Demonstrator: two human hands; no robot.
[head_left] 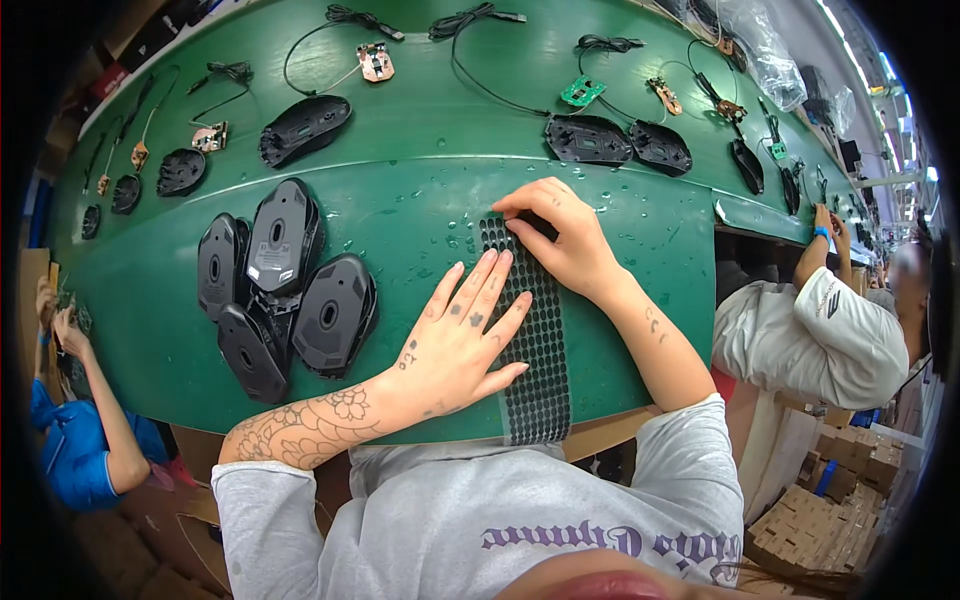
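Beside the mouse shells [285, 290], the left hand [460, 340] lies flat, steadying the pad sheet [535, 350]; the right hand [560, 235] pinches its top edge, best peeled slowly.

L hand [462, 335] flat on black pad strip [535, 350], R hand [560, 235] pinching its top; mouse shells [285, 290] beside.

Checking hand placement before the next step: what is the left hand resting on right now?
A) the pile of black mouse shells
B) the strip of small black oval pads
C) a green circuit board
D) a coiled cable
B: the left hand lies flat on the strip of black oval pads, while the right hand picks at the strip's far end.
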